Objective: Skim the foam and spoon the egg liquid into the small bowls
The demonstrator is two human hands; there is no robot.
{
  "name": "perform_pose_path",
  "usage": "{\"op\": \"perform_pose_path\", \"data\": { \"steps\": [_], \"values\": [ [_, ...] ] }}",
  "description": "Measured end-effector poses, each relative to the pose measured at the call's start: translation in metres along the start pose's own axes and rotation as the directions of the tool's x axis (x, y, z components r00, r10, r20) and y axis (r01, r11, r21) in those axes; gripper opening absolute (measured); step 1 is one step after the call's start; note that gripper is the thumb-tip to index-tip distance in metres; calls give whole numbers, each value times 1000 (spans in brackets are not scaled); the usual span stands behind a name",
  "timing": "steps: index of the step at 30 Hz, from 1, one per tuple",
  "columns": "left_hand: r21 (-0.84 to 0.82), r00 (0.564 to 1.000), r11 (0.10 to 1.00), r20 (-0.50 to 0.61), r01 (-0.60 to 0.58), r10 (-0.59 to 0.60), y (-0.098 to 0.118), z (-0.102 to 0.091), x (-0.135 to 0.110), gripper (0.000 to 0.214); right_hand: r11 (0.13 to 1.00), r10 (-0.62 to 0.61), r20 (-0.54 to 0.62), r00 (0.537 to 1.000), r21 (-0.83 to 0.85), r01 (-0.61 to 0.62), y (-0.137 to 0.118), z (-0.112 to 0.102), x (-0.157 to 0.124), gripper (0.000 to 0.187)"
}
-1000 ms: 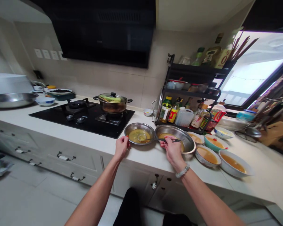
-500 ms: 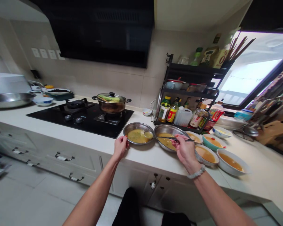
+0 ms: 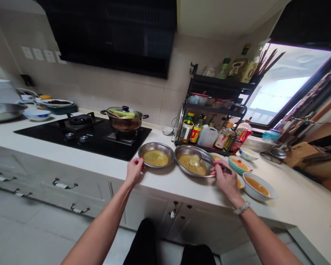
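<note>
Two steel bowls of yellowish soup stand side by side at the counter's front. My left hand (image 3: 135, 171) pinches the rim of the left steel bowl (image 3: 169, 159). In my right hand (image 3: 226, 180) is the dark handle of a ladle (image 3: 206, 160), whose scoop dips into the soup (image 3: 193, 165) of the right steel bowl (image 3: 182, 170). Beyond my right hand are several bowls of orange-brown liquid, among them a white bowl (image 3: 269, 197) and a teal bowl (image 3: 233, 165); my hand partly hides some of them.
A lidded pot (image 3: 124, 123) stands on the black gas hob (image 3: 57, 136) to the left. Behind the bowls rises a black rack (image 3: 223, 79) with bottles and jars. At the right are a knife block (image 3: 298, 156) and utensils. A wide steel pan (image 3: 4, 112) lies far left.
The ladle's scoop has gone from above the left steel bowl into the soup of the right one. My right hand has shifted right; my left hand stays at the left bowl's rim.
</note>
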State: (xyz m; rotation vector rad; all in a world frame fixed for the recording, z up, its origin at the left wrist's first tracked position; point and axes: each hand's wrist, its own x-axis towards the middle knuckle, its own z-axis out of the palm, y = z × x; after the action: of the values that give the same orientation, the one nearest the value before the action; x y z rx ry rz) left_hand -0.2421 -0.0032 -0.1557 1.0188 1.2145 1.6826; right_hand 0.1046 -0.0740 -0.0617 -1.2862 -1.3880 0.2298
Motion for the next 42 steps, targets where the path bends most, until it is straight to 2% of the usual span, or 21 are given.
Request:
{"op": "perform_pose_path", "data": {
  "steps": [2, 4, 6, 10, 13, 19, 24, 28, 31, 33, 36, 42],
  "values": [
    [-1, 1000, 1000, 1, -3, 3, 1, 0, 0, 32, 979, -182, 96, 979, -75, 190, -2, -3, -7, 19],
    [3, 1000, 1000, -4, -8, 8, 2, 1, 0, 31, 938, -320, 145, 936, -91, 335, -9, -4, -11, 16],
    [0, 1000, 1000, -15, -10, 10, 4, 2, -1, 30, 928, -358, 131, 925, -57, 367, -18, 0, -13, 14],
    [-54, 999, 999, -41, 4, -6, 6, 4, -2, 27, 977, -161, 45, 986, 149, 153, -38, 19, -20, 14],
    [-110, 999, 994, -32, 17, -20, 7, 4, -2, 28, 962, -54, 63, 997, 272, 35, -48, 40, -27, 15],
    [-148, 1000, 989, -10, 27, -29, 8, 3, -4, 28, 946, -77, 187, 979, 325, 13, -54, 84, -35, 14],
    [-143, 1000, 990, 1, 6, -6, 6, 3, -4, 29, 953, -57, 241, 969, 301, -18, -52, 106, -37, 17],
    [-98, 1000, 995, 0, -8, 8, 7, 3, -5, 30, 921, 122, 200, 972, 343, -186, -44, 117, -34, 17],
    [-82, 1000, 997, 5, -10, 11, 9, 3, -6, 30, 815, 307, 112, 945, 481, -322, -40, 121, -26, 18],
    [-90, 1000, 996, 9, -1, 2, 8, 3, -6, 30, 737, 393, 73, 917, 571, -362, -39, 122, -22, 20],
    [-116, 1000, 993, 21, 9, -7, 5, 2, -5, 30, 671, 446, 61, 893, 637, -379, -41, 119, -17, 22],
    [-141, 1000, 990, 17, 15, -13, -1, 1, -3, 29, 653, 468, 50, 882, 652, -384, -45, 111, -13, 19]
  ]
}}
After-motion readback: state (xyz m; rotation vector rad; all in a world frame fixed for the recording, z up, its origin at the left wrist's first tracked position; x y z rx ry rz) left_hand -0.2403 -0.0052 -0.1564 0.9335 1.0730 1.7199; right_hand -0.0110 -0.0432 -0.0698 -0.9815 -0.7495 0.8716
